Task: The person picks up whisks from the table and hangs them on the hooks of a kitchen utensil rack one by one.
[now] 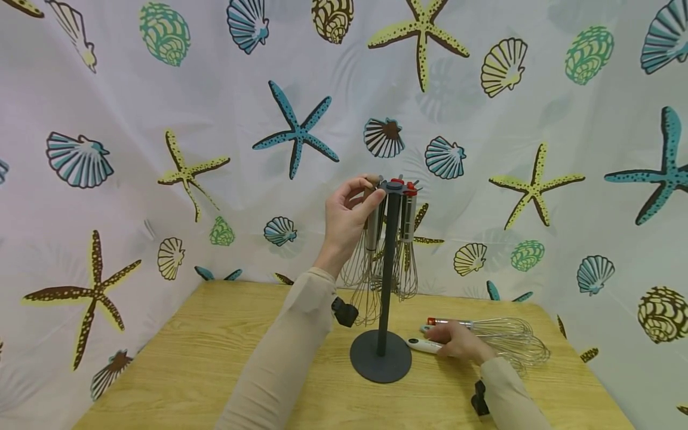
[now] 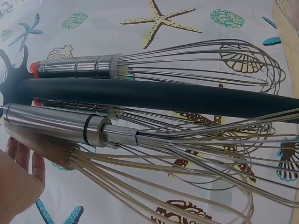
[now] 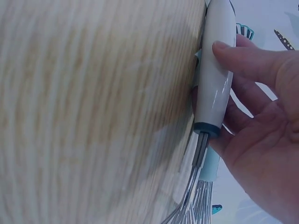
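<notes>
My left hand (image 1: 346, 218) is at the top of a dark whisk stand (image 1: 388, 269), its thumb by the rim and its fingers round the handle of a wooden-handled whisk (image 2: 51, 144). Beside it hangs a steel-handled whisk (image 2: 51, 123). Red-ended whisks (image 1: 408, 209) hang on the stand's other side. Low on the right, my right hand (image 1: 459, 341) grips a white-handled whisk (image 3: 215, 70) at the tabletop, thumb over the handle and fingers behind it. Close by lie a red-ended whisk (image 1: 432, 322) and a teal-handled whisk (image 3: 210, 165), partly hidden.
The stand's round base (image 1: 380, 364) sits on a wooden table (image 1: 215, 358). A white curtain (image 1: 322, 65) printed with shells and starfish surrounds the table's back and sides. Wire loops (image 1: 516, 340) of the lying whisks spread toward the right edge.
</notes>
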`<state>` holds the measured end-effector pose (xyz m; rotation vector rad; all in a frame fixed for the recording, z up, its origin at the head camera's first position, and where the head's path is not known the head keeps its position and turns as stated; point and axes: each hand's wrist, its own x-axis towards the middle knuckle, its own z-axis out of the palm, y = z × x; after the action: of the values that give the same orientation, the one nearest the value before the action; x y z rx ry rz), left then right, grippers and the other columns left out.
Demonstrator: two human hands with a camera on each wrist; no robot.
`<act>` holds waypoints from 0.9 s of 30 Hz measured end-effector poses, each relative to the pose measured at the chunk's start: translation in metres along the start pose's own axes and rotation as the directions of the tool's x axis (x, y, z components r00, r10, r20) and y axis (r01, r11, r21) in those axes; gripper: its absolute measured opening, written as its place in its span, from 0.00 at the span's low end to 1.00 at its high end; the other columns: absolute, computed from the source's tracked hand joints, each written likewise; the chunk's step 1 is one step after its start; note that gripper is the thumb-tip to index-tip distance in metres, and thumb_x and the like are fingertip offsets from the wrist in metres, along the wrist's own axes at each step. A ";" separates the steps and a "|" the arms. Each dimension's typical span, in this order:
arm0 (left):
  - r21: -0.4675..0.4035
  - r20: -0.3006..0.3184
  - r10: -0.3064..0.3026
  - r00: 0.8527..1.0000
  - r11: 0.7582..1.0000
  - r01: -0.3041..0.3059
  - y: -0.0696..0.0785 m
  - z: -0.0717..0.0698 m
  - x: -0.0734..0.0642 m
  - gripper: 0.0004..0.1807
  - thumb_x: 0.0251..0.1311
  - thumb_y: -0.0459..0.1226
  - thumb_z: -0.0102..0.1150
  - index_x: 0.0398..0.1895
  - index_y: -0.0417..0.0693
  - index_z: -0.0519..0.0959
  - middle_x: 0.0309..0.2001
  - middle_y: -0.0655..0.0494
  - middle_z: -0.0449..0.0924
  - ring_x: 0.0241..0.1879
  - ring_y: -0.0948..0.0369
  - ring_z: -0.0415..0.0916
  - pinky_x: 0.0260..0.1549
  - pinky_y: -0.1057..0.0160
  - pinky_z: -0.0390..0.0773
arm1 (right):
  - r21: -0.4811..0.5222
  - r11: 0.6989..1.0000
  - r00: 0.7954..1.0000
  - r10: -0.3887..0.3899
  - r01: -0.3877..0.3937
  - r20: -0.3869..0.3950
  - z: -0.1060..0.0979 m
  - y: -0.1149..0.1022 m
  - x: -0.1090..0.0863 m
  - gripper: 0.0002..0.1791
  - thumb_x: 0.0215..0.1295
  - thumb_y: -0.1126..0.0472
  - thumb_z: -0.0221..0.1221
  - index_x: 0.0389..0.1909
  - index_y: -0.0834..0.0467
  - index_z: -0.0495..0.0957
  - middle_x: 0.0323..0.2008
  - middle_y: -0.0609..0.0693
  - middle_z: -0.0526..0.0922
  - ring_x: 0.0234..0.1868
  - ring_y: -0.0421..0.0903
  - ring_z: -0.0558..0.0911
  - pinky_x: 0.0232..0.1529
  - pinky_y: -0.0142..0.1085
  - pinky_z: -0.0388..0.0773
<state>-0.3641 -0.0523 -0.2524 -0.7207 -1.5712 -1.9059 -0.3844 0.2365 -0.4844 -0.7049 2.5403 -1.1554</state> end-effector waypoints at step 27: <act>0.000 -0.007 -0.010 1.000 1.000 0.010 0.001 0.001 -0.001 0.14 0.58 0.39 0.68 0.43 0.41 0.78 0.56 0.52 0.79 0.45 0.56 0.78 0.40 0.68 0.79 | 0.046 0.999 0.974 0.020 -0.010 -0.227 -0.018 -0.019 -0.005 0.23 0.68 0.69 0.56 0.64 0.61 0.74 0.57 0.62 0.80 0.58 0.58 0.78 0.52 0.47 0.77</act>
<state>-0.3631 -0.0511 -0.2522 -0.7063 -1.5729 -1.9136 -0.3817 0.2398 -0.4586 -0.5704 2.6888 -1.3540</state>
